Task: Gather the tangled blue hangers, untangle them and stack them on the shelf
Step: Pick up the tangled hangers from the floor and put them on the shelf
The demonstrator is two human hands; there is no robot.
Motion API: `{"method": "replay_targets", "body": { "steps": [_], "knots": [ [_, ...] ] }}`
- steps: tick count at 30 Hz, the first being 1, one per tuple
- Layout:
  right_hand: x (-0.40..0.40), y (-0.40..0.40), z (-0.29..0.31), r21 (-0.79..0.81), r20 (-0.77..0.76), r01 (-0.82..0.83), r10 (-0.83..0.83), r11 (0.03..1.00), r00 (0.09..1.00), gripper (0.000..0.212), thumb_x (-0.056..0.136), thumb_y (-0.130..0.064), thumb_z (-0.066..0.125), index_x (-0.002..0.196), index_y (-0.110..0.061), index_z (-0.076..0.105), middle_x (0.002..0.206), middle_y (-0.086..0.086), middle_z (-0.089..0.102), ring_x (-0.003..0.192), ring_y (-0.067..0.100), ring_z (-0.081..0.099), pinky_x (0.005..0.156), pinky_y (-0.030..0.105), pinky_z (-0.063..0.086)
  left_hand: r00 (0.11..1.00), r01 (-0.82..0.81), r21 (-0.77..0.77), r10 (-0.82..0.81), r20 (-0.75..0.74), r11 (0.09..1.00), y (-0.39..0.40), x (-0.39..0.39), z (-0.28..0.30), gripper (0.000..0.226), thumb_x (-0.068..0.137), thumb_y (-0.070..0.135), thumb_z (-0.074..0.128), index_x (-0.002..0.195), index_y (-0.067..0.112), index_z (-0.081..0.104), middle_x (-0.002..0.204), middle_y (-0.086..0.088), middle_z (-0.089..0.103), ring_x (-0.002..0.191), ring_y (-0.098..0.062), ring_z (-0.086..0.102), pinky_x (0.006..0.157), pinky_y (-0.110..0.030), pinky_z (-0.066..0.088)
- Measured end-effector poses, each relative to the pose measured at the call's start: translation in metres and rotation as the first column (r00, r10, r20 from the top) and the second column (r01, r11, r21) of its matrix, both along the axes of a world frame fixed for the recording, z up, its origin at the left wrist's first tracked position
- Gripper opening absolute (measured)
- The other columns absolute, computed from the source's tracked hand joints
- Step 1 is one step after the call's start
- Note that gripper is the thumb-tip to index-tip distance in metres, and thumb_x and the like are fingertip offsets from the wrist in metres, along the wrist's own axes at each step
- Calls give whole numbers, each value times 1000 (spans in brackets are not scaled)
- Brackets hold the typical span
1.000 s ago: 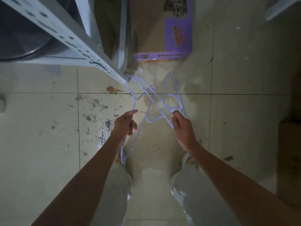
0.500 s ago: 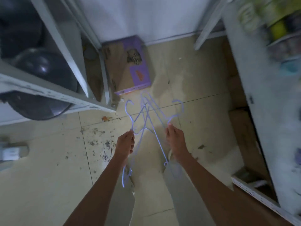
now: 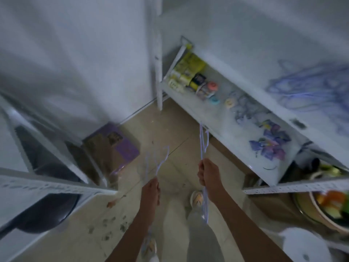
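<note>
My left hand point(image 3: 151, 188) grips thin blue wire hangers point(image 3: 157, 163) whose hooks point up and away from me. A separate blue hanger point(image 3: 203, 144) stands upright in my right hand point(image 3: 207, 173), its lower part trailing down past my wrist. The two bunches are apart, with floor showing between them. On the white shelf point(image 3: 251, 137) at the right, a blurred heap of more blue hangers point(image 3: 313, 91) lies on the upper level.
The right shelf holds yellow bottles point(image 3: 187, 72), tape rolls point(image 3: 212, 86) and purple flower-like items point(image 3: 272, 144). A cardboard box with a purple label point(image 3: 113, 146) stands on the tiled floor. A white rack point(image 3: 56, 186) with a dark round object is at left. Bowls point(image 3: 328, 208) sit lower right.
The view has swung up and right from the floor toward the right shelf. The hangers have come apart into two bunches, one in each hand, and my hands have spread.
</note>
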State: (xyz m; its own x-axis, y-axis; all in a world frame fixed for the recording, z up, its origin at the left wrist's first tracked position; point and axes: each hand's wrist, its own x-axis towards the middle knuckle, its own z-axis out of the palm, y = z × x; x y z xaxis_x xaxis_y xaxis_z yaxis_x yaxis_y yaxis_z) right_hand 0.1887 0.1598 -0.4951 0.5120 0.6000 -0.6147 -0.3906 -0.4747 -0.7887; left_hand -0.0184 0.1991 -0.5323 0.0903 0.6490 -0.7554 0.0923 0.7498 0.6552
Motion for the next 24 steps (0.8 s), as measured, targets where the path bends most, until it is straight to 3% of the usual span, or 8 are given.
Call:
{"method": "replay_targets", "body": {
  "steps": [4, 8, 13, 17, 20, 24],
  "knots": [
    [17, -44, 76, 84, 24, 105, -108, 991, 994, 39, 109, -22, 39, 71, -21, 45, 50, -6, 28, 39, 8, 21, 43, 19, 15, 986, 146, 49, -149, 73, 988, -16, 25, 64, 44, 108, 26, 42, 64, 21, 38, 39, 11, 30, 28, -4, 21, 38, -9, 15],
    [42, -69, 139, 171, 47, 139, -149, 975, 988, 40, 112, -30, 36, 73, -21, 42, 54, -6, 28, 42, 9, 20, 45, 22, 14, 966, 233, 142, -246, 84, 962, -24, 61, 136, 44, 109, 26, 40, 65, 22, 37, 39, 11, 27, 27, -3, 18, 35, -8, 14],
    [93, -80, 202, 287, 143, 73, -118, 955, 983, 42, 112, -32, 34, 72, -25, 46, 55, -8, 30, 41, 9, 20, 41, 18, 20, 906, 307, 262, -365, 213, 915, -19, 123, 216, 38, 108, 20, 38, 70, 17, 41, 39, 10, 26, 27, -4, 20, 36, -8, 16],
    [155, -73, 241, 319, 231, 106, -186, 942, 955, 34, 110, -21, 35, 79, -19, 47, 51, -9, 31, 37, 6, 21, 38, 14, 18, 901, 325, 335, -397, 173, 884, -1, 185, 248, 42, 109, 24, 42, 67, 17, 40, 41, 8, 26, 28, -5, 19, 37, -9, 17],
    [206, -69, 257, 344, 265, 139, -237, 929, 935, 30, 112, -19, 35, 88, -10, 49, 51, -6, 31, 35, 6, 21, 43, 20, 16, 894, 324, 361, -407, 185, 875, 7, 235, 263, 43, 109, 27, 43, 67, 18, 40, 41, 9, 27, 28, -5, 19, 37, -10, 17],
    [284, -62, 268, 374, 270, 125, -237, 919, 933, 33, 113, -19, 35, 84, -12, 49, 59, 3, 27, 38, 6, 20, 38, 15, 16, 872, 332, 380, -435, 227, 863, 22, 309, 277, 44, 110, 35, 38, 69, 19, 43, 41, 10, 29, 29, -4, 19, 40, -11, 15]
  ]
}}
